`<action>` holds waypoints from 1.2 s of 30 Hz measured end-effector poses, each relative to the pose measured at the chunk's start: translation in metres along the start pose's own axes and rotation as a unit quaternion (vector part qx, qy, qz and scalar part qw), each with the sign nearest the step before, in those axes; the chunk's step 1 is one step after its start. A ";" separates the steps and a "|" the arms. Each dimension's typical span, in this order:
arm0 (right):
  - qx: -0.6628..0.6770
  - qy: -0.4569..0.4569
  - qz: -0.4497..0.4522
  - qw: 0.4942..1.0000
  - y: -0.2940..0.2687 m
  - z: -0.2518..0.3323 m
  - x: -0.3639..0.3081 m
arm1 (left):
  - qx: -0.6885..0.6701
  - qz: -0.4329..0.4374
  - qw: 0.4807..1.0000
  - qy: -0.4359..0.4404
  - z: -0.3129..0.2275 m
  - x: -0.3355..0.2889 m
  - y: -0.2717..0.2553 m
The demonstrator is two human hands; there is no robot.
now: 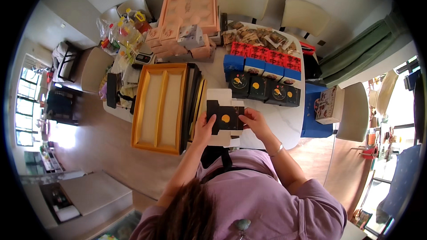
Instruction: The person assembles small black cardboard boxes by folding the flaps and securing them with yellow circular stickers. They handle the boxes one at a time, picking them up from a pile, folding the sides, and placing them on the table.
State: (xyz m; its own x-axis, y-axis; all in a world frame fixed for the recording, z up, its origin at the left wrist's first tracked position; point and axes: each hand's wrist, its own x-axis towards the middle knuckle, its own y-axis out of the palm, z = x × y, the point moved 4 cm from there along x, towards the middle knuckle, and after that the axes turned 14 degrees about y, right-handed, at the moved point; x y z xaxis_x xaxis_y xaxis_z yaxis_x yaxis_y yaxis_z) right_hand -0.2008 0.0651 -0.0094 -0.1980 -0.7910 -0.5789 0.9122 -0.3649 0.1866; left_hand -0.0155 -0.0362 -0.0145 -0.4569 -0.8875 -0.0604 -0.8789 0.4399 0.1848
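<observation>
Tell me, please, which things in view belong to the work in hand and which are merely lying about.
In the work:
- left hand and right hand
- black carton they hold, flaps open
- probably the matching black boxes

Apparently just lying about:
- gold-rimmed tray
- pink tray
- bottles

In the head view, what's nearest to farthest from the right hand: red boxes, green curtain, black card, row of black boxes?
From the right hand:
1. Black card: at its fingertips.
2. Row of black boxes: ahead.
3. Red boxes: farther ahead.
4. Green curtain: far right.
</observation>
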 end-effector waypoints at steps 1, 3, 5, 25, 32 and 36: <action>0.016 -0.022 -0.012 1.000 -0.004 0.015 -0.013 | -0.039 0.019 0.999 0.011 -0.021 0.003 0.014; 0.084 -0.065 -0.028 0.994 -0.012 0.036 -0.032 | -0.096 0.047 0.994 0.022 -0.053 0.007 0.041; 0.047 -0.187 -0.122 0.974 -0.019 0.057 -0.053 | -0.133 0.062 0.989 0.024 -0.073 0.010 0.065; -0.198 -0.291 -0.230 0.907 -0.060 0.114 -0.135 | -0.187 0.142 0.970 -0.062 -0.102 0.019 0.175; -0.286 -0.370 -0.310 0.828 -0.045 0.116 -0.147 | -0.139 0.195 0.970 0.035 -0.107 0.008 0.200; -0.181 -0.370 -0.174 0.895 -0.071 0.108 -0.149 | -0.144 0.212 0.967 -0.003 -0.105 0.006 0.202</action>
State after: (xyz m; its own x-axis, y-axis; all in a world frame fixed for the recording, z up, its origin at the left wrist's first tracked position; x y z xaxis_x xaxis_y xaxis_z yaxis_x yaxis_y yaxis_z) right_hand -0.2751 0.1554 0.1493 -0.5546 -0.8172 0.1567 0.7786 -0.5761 -0.2488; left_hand -0.1813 0.0333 0.1259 -0.7693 -0.6345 0.0750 -0.5384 0.7069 0.4588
